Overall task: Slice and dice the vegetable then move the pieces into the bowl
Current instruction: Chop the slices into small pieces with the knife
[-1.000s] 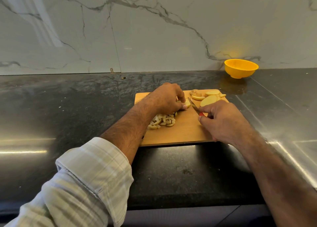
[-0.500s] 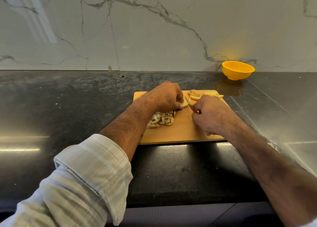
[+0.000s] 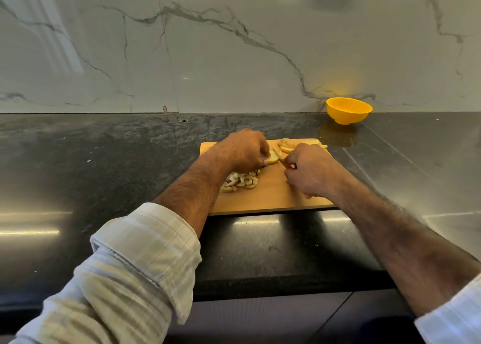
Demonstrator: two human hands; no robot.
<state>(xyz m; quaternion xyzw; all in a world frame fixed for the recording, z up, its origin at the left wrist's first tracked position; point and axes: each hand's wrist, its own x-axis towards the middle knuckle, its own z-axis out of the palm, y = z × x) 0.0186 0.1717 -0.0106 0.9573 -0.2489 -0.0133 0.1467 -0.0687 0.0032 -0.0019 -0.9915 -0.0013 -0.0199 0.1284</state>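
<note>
A wooden cutting board (image 3: 270,200) lies on the dark counter. My left hand (image 3: 243,150) holds a pale potato slice (image 3: 272,159) down on the board with curled fingers. My right hand (image 3: 309,173) grips a small knife (image 3: 277,154) with a red handle, its blade right beside the slice. A heap of diced pieces (image 3: 240,182) sits near my left wrist. More potato slices (image 3: 287,146) lie at the board's far edge, partly hidden by my right hand. The yellow bowl (image 3: 348,110) stands at the back right against the wall.
The black stone counter (image 3: 104,161) stretches wide to the left, and a shiny metal surface (image 3: 429,161) lies to the right. A marble wall (image 3: 234,44) closes off the back. The counter's front edge runs just below the board.
My right hand has moved left and forward with the knife, bringing the blade up to the slice under my left hand. It now covers more of the far slices.
</note>
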